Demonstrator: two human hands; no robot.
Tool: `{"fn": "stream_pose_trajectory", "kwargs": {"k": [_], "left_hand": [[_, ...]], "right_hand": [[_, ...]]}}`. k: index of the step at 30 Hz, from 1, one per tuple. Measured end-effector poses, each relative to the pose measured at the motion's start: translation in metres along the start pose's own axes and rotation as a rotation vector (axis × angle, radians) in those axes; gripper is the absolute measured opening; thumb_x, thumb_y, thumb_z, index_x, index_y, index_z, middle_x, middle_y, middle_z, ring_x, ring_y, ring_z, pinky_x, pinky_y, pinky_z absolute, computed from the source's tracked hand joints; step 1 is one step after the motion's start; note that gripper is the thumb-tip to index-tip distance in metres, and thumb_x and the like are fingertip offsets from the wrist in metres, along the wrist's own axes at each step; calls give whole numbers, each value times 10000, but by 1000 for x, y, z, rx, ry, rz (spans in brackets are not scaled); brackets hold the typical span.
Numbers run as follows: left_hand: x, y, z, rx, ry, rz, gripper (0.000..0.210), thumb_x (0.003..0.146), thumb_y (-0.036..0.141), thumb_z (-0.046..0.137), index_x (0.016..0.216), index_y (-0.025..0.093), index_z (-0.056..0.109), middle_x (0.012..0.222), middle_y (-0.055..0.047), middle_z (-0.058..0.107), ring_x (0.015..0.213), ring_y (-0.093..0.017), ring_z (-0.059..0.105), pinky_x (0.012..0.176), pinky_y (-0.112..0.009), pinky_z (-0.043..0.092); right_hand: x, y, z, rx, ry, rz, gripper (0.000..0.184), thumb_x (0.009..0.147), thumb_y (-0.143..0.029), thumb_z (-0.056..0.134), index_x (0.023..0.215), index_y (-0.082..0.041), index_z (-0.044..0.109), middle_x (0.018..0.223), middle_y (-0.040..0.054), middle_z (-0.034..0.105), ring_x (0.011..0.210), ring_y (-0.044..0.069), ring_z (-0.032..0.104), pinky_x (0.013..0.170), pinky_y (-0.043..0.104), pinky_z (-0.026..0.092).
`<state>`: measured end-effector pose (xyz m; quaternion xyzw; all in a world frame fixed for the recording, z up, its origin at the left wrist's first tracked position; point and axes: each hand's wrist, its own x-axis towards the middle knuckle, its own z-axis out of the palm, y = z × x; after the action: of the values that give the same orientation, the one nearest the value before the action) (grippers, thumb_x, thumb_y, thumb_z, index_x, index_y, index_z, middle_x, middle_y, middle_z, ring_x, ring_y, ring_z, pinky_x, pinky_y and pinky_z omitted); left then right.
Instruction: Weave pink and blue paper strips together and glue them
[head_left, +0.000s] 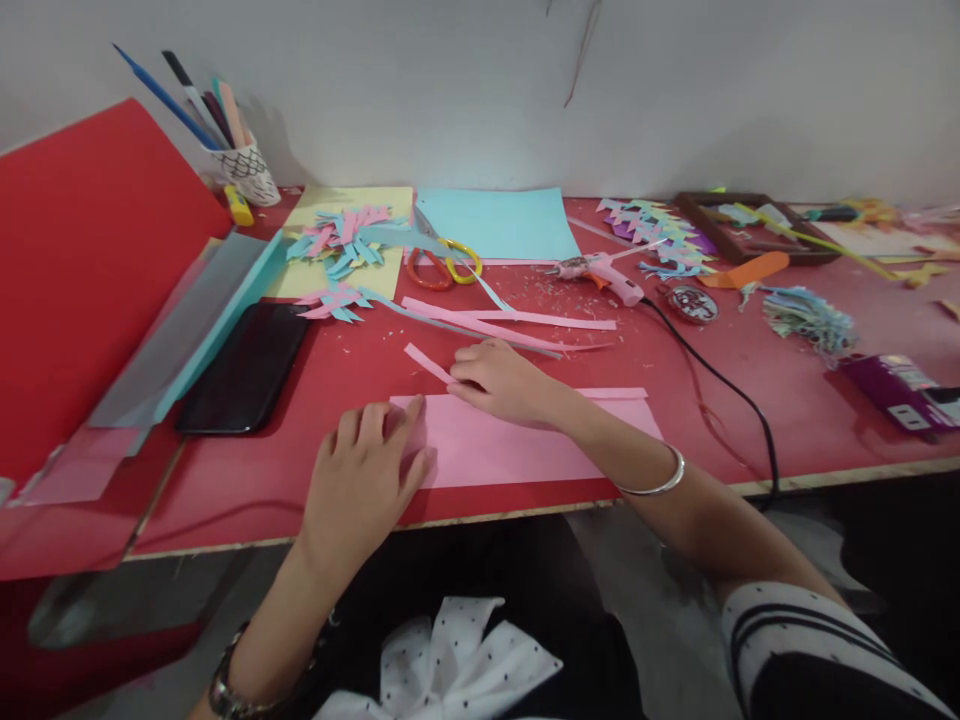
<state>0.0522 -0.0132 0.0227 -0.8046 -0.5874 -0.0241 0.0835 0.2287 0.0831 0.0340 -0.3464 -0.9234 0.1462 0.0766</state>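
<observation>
A red surface (315, 385) runs along a white wall. Near its front edge lies one pink sheet (517, 445). The left hand (364, 485) presses it flat, fingers released; the right hand (499, 380) pinches one pink strip (426, 362) at the sheet's far edge. Tugging could tear the strip. One pair of scissors (444, 262), one glue gun (600, 275) and one phone (244, 368) lie behind.
</observation>
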Motion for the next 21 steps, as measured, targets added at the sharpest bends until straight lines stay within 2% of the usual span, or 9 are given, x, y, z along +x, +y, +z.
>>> {"fn": "stream_pose_trajectory", "kwargs": {"k": [4,11,21], "left_hand": [[0,0,0,5,16,5,434,865,326,388,1252,164,499,942,-144,538,865,-282,488,690,-366,420],[0,-1,2,7,17,5,446,856,344,421,1260,171,491,957,-137,536,870,-274,487,696,-356,422],[-1,-2,3,35,40,19,437,855,352,412,1244,175,501,945,-129,539,855,-266,492,684,-350,433]], "right_hand": [[0,3,1,10,-17,6,277,872,-258,422,635,-146,511,730,15,498,710,123,435,701,270,249],[2,2,3,-107,-64,17,244,877,-279,447,713,-134,555,761,38,524,736,143,457,691,276,251],[-6,33,-2,-161,42,111,267,884,-273,419,663,-145,500,709,27,473,660,129,385,596,264,217]]}}
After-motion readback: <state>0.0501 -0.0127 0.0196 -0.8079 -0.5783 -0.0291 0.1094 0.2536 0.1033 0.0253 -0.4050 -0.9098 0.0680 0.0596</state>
